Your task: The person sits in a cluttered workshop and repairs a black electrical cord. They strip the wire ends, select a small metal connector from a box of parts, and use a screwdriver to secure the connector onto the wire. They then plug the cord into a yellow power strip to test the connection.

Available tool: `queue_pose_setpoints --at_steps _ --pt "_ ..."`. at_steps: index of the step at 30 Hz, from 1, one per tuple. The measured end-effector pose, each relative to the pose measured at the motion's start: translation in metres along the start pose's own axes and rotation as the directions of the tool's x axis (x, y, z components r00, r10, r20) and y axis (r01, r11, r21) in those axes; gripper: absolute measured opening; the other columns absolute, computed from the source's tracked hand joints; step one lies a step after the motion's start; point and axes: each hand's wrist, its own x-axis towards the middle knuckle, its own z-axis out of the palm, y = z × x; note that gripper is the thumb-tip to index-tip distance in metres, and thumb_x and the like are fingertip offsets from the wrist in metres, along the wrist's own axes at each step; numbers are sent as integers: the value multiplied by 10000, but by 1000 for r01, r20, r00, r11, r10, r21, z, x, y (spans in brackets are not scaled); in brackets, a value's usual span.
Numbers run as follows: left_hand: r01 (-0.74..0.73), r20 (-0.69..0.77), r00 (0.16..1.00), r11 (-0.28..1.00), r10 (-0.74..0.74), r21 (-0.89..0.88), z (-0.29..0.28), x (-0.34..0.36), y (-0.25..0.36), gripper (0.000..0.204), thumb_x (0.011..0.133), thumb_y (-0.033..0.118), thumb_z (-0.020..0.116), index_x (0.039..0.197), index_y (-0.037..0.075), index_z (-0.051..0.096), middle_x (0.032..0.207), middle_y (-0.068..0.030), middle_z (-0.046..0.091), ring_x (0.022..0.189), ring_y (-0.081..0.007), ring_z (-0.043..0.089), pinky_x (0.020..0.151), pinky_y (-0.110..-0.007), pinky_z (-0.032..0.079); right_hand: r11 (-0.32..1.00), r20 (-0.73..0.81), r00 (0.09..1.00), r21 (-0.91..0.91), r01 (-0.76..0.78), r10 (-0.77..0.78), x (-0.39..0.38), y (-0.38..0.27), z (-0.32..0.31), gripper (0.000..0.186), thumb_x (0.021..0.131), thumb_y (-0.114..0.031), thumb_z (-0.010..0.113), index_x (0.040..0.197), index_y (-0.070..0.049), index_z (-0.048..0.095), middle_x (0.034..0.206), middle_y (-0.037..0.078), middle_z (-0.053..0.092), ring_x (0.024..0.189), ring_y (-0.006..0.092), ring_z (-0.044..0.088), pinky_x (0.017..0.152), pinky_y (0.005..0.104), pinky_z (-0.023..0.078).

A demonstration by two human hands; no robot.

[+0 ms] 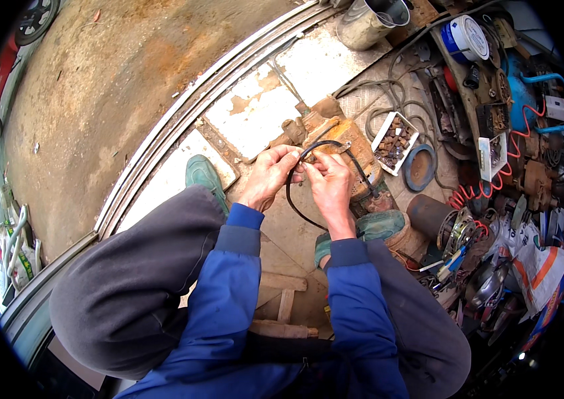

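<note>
A thin black cable [289, 195] curves in a loop in front of me, over a worn yellow-orange machine [338, 132] on the floor. My left hand [270, 175] is closed, pinching the cable between thumb and fingers. Close against it, my right hand [332, 186] is also closed, its fingertips pressed together at the cable. What lies right between the two sets of fingertips is small and partly hidden. Beyond my hands, the cable arcs across the machine's top, and a black length runs down its right side.
A white tray of rusty small parts [395, 143] and a dark ring [419, 167] lie right of the machine. A metal bucket [368, 25] stands at the back. Tools and a red coiled hose [471, 194] crowd the right. My green shoes [206, 178] flank the work; a wooden stool [285, 306] is below.
</note>
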Motion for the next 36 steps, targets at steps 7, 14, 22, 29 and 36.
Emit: queue_pose_setpoints --at_steps 7,14,22,29,36 --pt "-7 -27 1000 1000 7 23 4 -5 7 260 1008 162 604 1214 12 656 1012 -40 692 874 -99 647 703 -267 597 978 -65 995 201 -59 74 0 -1 10 277 807 29 749 1082 36 714 911 116 686 776 179 720 648 289 562" --pt "24 73 997 999 -22 -28 3 -4 3 298 992 181 648 1213 -18 647 935 -40 687 727 -85 613 641 -223 535 758 17 964 615 -220 266 -4 -5 11 280 851 90 697 1129 88 675 977 110 714 803 161 714 692 263 577" --pt "-74 86 994 997 74 -2 3 0 1 254 985 117 646 1174 -52 665 899 -60 690 727 -98 617 671 -228 536 598 154 957 753 -275 247 -1 -6 -1 337 855 121 678 1180 158 599 972 173 711 861 186 705 742 277 584" --pt "-83 89 994 972 65 221 6 -1 5 246 988 118 640 1154 -62 665 885 -38 683 740 -84 604 680 -240 521 765 -16 963 612 -202 267 -10 -20 4 455 863 149 629 1304 136 514 1168 230 648 1027 203 669 854 279 570" --pt "-120 160 985 943 72 310 1 3 7 250 994 136 638 1149 -59 661 915 -37 684 806 -86 617 747 -244 525 758 49 968 613 -223 245 -3 -10 -4 517 867 127 632 1358 125 470 1184 233 644 1061 213 660 891 291 555"
